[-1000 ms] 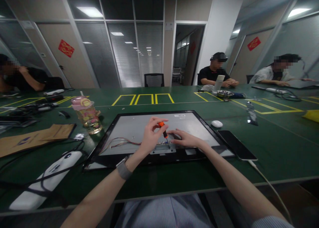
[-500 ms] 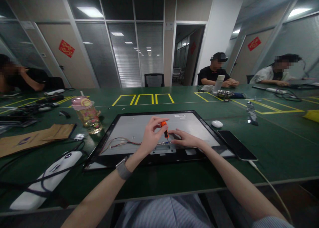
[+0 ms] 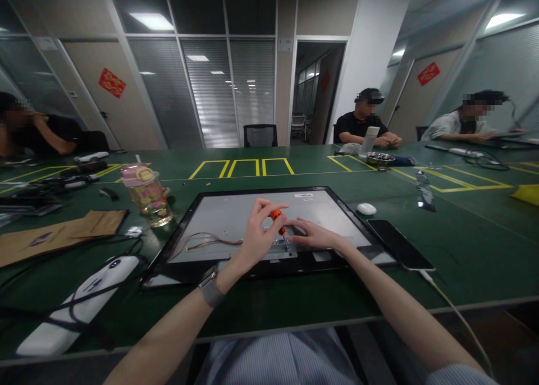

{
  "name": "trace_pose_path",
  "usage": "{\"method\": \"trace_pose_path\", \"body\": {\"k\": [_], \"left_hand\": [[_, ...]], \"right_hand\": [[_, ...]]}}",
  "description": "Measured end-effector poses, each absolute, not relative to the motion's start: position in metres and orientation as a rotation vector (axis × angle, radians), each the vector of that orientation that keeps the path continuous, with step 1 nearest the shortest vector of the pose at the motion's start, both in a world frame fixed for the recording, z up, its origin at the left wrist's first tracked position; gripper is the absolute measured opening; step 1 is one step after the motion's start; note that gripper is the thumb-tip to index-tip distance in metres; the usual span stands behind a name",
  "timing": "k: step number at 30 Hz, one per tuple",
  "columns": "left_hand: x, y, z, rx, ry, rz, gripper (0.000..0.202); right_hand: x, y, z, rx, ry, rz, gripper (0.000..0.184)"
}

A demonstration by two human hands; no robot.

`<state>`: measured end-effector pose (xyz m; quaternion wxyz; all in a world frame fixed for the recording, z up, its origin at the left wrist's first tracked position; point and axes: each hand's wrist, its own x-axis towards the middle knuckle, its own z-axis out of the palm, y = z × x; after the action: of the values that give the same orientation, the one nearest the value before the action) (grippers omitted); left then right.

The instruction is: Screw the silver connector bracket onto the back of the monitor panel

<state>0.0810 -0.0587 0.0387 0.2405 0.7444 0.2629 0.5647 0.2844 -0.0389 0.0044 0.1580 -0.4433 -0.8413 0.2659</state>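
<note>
Between the thumb and fingers of my left hand (image 3: 261, 233) is a small orange-and-black screwdriver (image 3: 277, 214), its handle leaning left and its shaft pointing down. The tip meets a narrow metal bracket or board (image 3: 283, 249) near the front edge of a display panel (image 3: 219, 211), which lies flat with its grey back up. Close to the shaft, my right hand (image 3: 314, 233) rests on the panel, fingers partly stretched and apart; I see nothing held in it. A bundle of thin wires (image 3: 206, 239) runs left from the bracket.
A drink bottle (image 3: 147, 197) stands left of the panel, near a brown paper packet (image 3: 63, 233) and a white power bank-like device (image 3: 80, 306) with black cables. At right lie a phone (image 3: 400, 244) on a cable and a white case (image 3: 366, 209). Other people sit across the table.
My left hand has shifted slightly, and the screwdriver's handle now leans further left. The right hand stays in place.
</note>
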Motion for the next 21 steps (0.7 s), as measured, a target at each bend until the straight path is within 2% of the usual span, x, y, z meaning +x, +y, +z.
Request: {"method": "trace_pose_path", "body": {"k": [5,11,17,21], "left_hand": [[0.079,-0.056,0.041,1.968,0.605,1.497,0.033],[0.078,-0.049,0.038,1.946,0.722,1.55,0.026],[0.077,-0.049,0.041,1.862,0.568,1.388,0.035],[0.079,-0.048,0.039,1.893,0.675,1.468,0.029]], "right_hand": [[0.285,-0.039,0.004,-1.267,-2.399,0.761,0.057],[0.284,-0.041,0.007,-1.271,-2.405,0.754,0.057],[0.284,-0.04,0.007,-1.27,-2.409,0.747,0.056],[0.284,-0.041,0.008,-1.262,-2.416,0.743,0.057]]}}
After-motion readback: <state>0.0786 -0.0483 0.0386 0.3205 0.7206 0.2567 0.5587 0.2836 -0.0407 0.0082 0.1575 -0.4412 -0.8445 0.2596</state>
